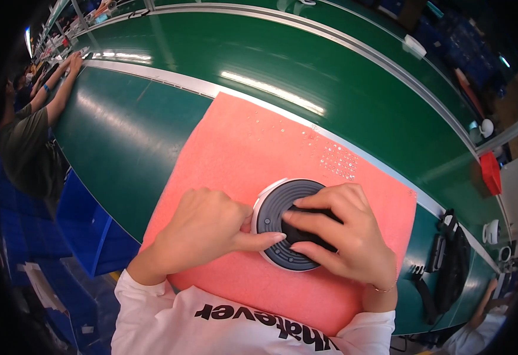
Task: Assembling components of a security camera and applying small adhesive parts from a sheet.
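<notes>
Round device [278,203], dark grey ridged top with white rim, lies flat on pink mat [203,157], roughly mid-mat, mat on green table [143,115]. Circular from above, so no long axis; small round buttons near its rim at about 9 and 6 to 7 o'clock.

Left hand [211,220] at the device's 9 o'clock: fingers curled in, thumb laid over the rim, looks pinched on the edge. From these fingers the device is toward 3 o'clock. Right hand [353,234] comes in from 3 to 4 o'clock, fingers bent and spread over the black centre [299,231]; device lies toward 9 o'clock from its palm. Can't tell if those fingers grip or only touch. Both hands on the device; right is nearer its middle, left only at the rim. Key relation: right fingertips over the centre, left thumb at the edge beside them.

Also: clear droplet-like dots [339,161] on mat toward 1 o'clock, red bin [490,173] between 2 and 3, black strapped item [457,266] toward 3 to 4, blue bin [84,222] at 9, co-worker's arm [64,92] toward 10.
</notes>
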{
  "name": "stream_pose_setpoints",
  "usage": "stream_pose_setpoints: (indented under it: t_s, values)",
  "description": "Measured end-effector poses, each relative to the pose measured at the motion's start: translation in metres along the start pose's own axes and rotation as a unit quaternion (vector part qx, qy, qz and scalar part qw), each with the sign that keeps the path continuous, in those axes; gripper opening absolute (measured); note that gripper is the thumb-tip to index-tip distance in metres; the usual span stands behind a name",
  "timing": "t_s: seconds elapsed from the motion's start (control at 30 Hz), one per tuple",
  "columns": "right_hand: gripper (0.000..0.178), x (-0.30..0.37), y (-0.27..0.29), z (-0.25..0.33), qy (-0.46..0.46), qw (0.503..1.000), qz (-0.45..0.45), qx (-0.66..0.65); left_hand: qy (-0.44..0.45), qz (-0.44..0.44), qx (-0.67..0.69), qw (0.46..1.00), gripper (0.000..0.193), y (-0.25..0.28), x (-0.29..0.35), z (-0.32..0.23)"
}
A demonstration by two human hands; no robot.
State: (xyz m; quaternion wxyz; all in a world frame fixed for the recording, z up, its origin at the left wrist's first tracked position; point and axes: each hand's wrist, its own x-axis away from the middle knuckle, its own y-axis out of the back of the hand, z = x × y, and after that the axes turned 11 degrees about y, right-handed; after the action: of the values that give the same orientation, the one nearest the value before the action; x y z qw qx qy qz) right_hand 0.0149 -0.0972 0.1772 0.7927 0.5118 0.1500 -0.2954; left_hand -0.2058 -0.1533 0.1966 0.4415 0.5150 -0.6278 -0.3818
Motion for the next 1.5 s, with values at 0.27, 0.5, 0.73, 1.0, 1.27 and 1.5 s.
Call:
stream_pose_setpoints:
  t_s: [0.27, 0.5, 0.73, 1.0, 1.27, 1.5]
  values:
    - [0.05, -0.001, 0.008, 0.0, -0.047, 0.995, 0.013, -0.087, 0.021, 0.033, -0.037, 0.999, 0.047, 0.003, -0.002, 0.0]
    - [0.037, 0.005, -0.013, -0.023, -0.369, 0.854, -0.034, -0.365, 0.118, 0.249, 0.307, 0.911, 0.06, -0.034, -0.01, 0.018]
    - [0.065, 0.003, -0.007, -0.011, -0.253, 0.915, -0.158, -0.271, -0.044, 0.035, 0.402, 0.914, 0.086, -0.023, -0.01, -0.009]
    - [0.068, 0.019, -0.009, -0.026, -0.194, 0.928, -0.256, -0.187, -0.164, -0.055, 0.307, 0.936, 0.087, -0.019, -0.038, -0.013]
    - [0.088, 0.009, 0.0, -0.016, -0.112, 0.896, -0.378, -0.203, -0.145, 0.146, 0.673, 0.711, 0.091, -0.032, -0.092, 0.004]
    - [0.086, 0.008, -0.005, -0.036, -0.111, 0.904, -0.406, 0.077, -0.011, 0.036, 0.794, 0.606, 0.085, -0.063, -0.108, -0.076]
